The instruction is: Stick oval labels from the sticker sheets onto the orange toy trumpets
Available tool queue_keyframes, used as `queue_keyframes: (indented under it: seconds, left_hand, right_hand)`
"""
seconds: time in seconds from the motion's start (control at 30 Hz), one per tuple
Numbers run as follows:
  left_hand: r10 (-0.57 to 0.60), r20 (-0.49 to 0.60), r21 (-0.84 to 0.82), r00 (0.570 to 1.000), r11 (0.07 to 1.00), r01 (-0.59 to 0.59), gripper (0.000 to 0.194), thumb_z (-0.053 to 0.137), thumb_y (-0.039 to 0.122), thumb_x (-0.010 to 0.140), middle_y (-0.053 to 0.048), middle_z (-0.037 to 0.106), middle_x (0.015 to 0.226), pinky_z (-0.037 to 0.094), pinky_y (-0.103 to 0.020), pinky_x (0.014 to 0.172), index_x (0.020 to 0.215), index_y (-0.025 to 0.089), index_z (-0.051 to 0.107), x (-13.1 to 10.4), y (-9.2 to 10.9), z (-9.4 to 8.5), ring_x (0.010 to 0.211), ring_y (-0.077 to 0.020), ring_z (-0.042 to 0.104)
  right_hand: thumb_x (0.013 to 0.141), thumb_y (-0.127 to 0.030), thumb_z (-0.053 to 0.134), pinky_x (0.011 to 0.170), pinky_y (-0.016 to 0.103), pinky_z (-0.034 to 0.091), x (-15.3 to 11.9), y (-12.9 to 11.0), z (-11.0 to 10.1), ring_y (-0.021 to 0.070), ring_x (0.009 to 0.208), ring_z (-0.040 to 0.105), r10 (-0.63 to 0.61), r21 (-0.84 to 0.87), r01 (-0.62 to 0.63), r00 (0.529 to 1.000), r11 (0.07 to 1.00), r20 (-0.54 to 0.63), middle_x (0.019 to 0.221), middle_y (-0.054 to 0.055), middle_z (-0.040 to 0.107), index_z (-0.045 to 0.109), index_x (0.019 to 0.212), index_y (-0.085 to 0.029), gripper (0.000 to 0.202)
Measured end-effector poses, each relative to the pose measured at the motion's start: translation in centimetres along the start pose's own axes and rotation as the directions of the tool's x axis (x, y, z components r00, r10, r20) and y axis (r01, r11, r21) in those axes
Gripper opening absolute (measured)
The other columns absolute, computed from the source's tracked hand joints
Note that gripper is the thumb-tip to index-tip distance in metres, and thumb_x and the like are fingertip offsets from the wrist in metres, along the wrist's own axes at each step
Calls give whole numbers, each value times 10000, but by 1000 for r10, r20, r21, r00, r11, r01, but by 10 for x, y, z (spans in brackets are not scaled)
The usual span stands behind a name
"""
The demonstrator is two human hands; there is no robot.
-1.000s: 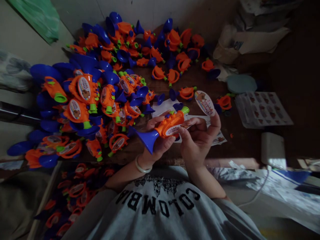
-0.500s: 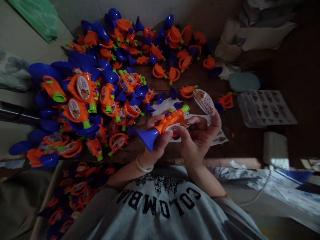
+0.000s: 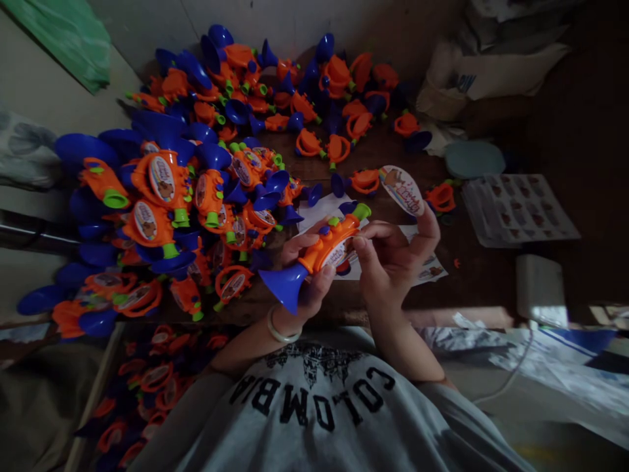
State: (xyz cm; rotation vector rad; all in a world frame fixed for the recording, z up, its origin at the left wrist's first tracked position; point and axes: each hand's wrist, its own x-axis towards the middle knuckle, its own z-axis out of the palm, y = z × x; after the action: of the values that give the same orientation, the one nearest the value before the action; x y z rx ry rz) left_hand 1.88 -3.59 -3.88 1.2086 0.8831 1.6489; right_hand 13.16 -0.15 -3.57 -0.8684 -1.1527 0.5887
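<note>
An orange toy trumpet [image 3: 327,246] with a blue bell and a green mouthpiece lies tilted in my left hand [image 3: 308,288], whose fingers and thumb close round its body near the bell. An oval sticker with a printed picture shows on the trumpet's near side. My right hand [image 3: 390,262] has its thumb and forefinger pinched together at the mouthpiece end of that sticker. Another oval sticker [image 3: 401,190] clings to a raised fingertip of my right hand. White sticker paper [image 3: 432,270] lies on the table beneath my hands.
A large pile of trumpets [image 3: 162,177] covers the left, with more along the wall. On the right are sticker sheets [image 3: 525,206], a pale blue round lid [image 3: 474,159] and a white box [image 3: 542,288]. A container of trumpets [image 3: 157,377] sits below the table's left edge.
My left hand has tilted the trumpet slightly, its bell lower. The right thumb and forefinger have shifted a little along the sticker; the raised sticker has moved slightly with that hand.
</note>
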Motion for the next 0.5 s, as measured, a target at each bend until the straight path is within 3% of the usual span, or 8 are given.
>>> queue_keyframes:
  seconds: [0.2, 0.3, 0.37, 0.4, 0.5]
  left_hand:
    - [72, 40, 0, 997, 997, -72, 316, 678, 315, 988, -17, 610, 1540, 438, -521, 1274, 1272, 342, 542, -1, -6, -3, 1493, -270, 547]
    - [93, 25, -30, 995, 995, -93, 330, 686, 306, 983, -12, 614, 1537, 412, -523, 1299, 1280, 352, 550, -1, -8, -6, 1516, -268, 524]
    - [71, 5, -54, 997, 996, -70, 367, 701, 348, 972, -14, 621, 1526, 405, -530, 1308, 1299, 364, 536, 0, -9, -9, 1520, -269, 521]
    - [44, -2, -56, 999, 997, -44, 382, 707, 383, 965, -14, 628, 1515, 412, -539, 1304, 1304, 368, 532, 0, -10, -10, 1512, -273, 530]
    - [-59, 11, -57, 998, 997, 60, 420, 704, 484, 954, -6, 622, 1521, 436, -552, 1289, 1328, 375, 549, 0, -15, -9, 1502, -284, 541]
  right_hand:
    - [927, -336, 753, 807, 416, 633, 1, 2, 0, 194, 755, 676, -18, -28, 18, 1000, 999, 20, 818, -43, 643, 391, 1489, -494, 687]
    - [878, -327, 811, 835, 382, 625, 8, 13, -4, 202, 975, 688, -79, -95, 72, 994, 993, -71, 1107, 5, 650, 397, 1500, -508, 769]
    - [872, -372, 816, 919, 383, 621, 11, 21, -6, 207, 1192, 652, -100, -91, 88, 985, 992, -138, 1367, 15, 564, 404, 1495, -534, 764]
    - [890, -410, 793, 973, 398, 614, 12, 23, -7, 208, 1264, 633, -76, -37, 72, 991, 997, -114, 1448, 11, 525, 395, 1502, -540, 741]
    - [919, -497, 733, 1044, 468, 612, 10, 22, -6, 239, 1334, 633, 60, 128, -82, 984, 988, 171, 1521, 39, 527, 314, 1562, -507, 767]
